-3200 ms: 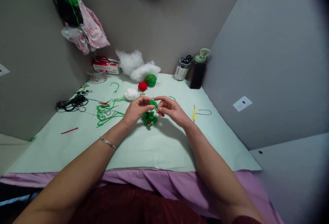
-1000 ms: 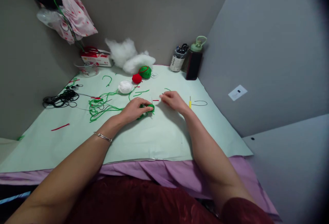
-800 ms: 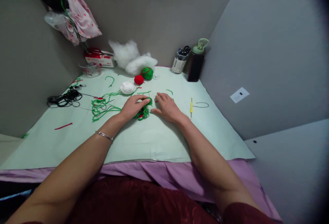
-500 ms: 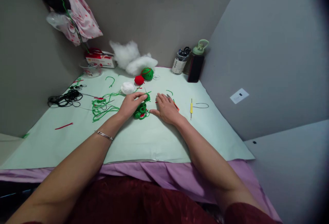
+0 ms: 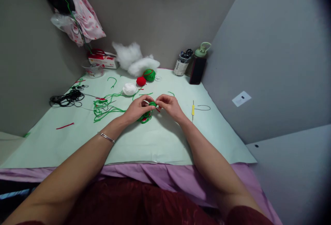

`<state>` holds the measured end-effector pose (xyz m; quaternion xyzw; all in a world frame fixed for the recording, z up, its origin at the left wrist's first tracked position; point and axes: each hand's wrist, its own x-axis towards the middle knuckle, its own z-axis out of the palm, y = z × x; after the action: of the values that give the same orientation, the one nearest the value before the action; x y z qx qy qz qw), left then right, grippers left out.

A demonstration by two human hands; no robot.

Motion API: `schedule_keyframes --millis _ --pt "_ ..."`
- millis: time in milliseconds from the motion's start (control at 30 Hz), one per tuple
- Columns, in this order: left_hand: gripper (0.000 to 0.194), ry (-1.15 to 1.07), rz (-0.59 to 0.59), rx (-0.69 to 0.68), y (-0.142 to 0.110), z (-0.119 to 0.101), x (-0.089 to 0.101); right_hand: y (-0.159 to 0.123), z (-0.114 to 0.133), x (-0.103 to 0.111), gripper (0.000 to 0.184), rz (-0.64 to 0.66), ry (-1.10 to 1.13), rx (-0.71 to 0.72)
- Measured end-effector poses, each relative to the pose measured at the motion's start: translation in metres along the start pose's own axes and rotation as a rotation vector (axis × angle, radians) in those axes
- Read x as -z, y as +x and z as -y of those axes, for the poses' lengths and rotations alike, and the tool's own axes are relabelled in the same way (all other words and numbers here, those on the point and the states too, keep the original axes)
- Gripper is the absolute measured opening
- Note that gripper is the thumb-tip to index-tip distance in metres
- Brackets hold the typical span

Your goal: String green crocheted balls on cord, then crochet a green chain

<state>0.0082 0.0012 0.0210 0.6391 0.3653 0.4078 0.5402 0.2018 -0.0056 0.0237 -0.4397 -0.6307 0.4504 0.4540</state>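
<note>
Leaning over a wide, pale mint-green table cover (image 5: 160, 149). Has just brought the right hand (image 5: 169, 107) up from flat on the cover to meet the left hand (image 5: 137, 109). Holds a small, rounded, green yarn piece (image 5: 152, 104) between left thumb and fingers, just above a green-and-red yarn bundle (image 5: 144, 118). Meets the piece's edge with bunched right fingertips, seemingly for steadier, two-sided control; cannot tell whether anything is gripped there. Shows a tiny red sliver (image 5: 158, 110) just below, too small to identify.
</note>
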Motion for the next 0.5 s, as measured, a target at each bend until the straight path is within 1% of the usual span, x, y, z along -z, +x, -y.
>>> schedule_keyframes --millis 100,167,200,233,333,367,433,500 --pt "0.028 -0.018 0.05 -0.014 0.001 -0.001 -0.003 0.0 -0.002 -0.003 0.024 0.015 0.008 -0.024" --pt "0.028 -0.055 0.08 -0.01 0.002 -0.002 -0.004 0.004 -0.004 -0.001 0.021 -0.013 0.069 -0.033" --pt "0.028 -0.068 0.087 -0.001 0.003 -0.002 -0.005 0.007 -0.006 0.002 0.02 -0.055 0.12 -0.039" --pt "0.029 -0.076 0.094 0.013 0.003 -0.003 -0.004 0.009 -0.007 0.007 0.02 -0.128 0.179 -0.048" --pt "0.03 -0.104 0.102 0.066 0.003 -0.005 0.0 0.015 -0.01 0.027 0.027 -0.379 0.358 -0.11" --pt "0.028 -0.122 0.11 0.096 0.002 -0.006 0.002 0.015 -0.01 0.033 0.029 -0.412 0.394 -0.136" --pt "0.027 -0.175 0.127 0.168 0.0 -0.008 0.005 0.013 -0.009 0.04 0.031 -0.392 0.379 -0.177" --pt "0.029 -0.243 0.129 0.219 -0.001 -0.009 0.007 0.01 -0.009 0.038 0.024 -0.318 0.206 -0.191"
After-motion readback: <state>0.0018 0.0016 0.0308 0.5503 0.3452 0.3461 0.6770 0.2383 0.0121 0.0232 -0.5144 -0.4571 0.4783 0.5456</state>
